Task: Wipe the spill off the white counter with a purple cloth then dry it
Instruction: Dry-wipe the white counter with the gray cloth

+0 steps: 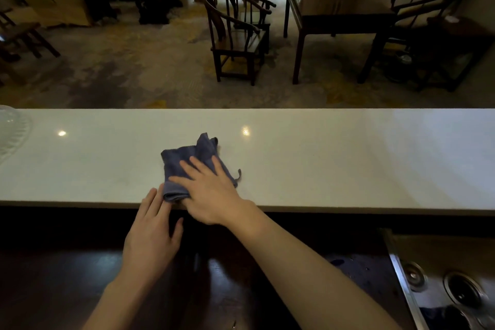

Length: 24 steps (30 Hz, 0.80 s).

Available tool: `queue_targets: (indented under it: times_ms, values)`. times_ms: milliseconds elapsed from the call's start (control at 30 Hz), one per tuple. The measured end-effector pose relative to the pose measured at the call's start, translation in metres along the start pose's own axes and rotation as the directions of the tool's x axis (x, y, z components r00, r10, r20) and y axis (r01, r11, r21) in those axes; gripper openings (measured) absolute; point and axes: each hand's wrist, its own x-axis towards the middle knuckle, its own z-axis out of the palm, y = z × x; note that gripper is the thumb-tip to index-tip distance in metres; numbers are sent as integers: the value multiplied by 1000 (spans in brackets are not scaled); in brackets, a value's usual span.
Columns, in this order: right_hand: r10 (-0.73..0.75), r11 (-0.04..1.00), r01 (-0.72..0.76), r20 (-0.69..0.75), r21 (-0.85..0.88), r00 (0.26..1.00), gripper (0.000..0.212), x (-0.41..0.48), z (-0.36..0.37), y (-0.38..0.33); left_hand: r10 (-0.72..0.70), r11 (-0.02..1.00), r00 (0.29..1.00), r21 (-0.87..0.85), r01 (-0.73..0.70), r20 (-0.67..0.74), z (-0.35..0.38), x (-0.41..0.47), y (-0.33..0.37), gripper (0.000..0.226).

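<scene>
A folded purple cloth lies on the white counter near its front edge. My right hand rests flat on top of the cloth, fingers spread and pointing up-left, pressing it down. My left hand is just left of it, fingers extended, its fingertips touching the cloth's near left corner at the counter edge. No spill is visible on the counter surface; only two light reflections show.
A clear glass dish sits at the counter's far left. A dark lower worktop lies below the counter, with a metal sink at bottom right. Wooden chairs and a dark table stand beyond.
</scene>
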Motion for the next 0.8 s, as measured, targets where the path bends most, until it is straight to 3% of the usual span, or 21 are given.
queue_targets:
  times_ms: [100, 333, 633, 800]
  values:
    - [-36, 999, 36, -17, -4, 999, 57, -26, -2, 6, -1, 1000, 1000, -11, 1, -3, 0, 0, 0, 65]
    - [-15, 994, 8, -66, -110, 998, 65, -83, -15, 44, -17, 999, 1000, -38, 17, -18, 0, -1, 0, 56]
    - [293, 925, -338, -243, -172, 925, 66, -135, -55, 127, -18, 999, 1000, -38, 17, -22, 1, -2, -2, 55]
    - [550, 798, -594, -275, -106, 788, 57, -124, -72, 165, -13, 999, 1000, -37, 12, -14, 1, -1, -1, 57]
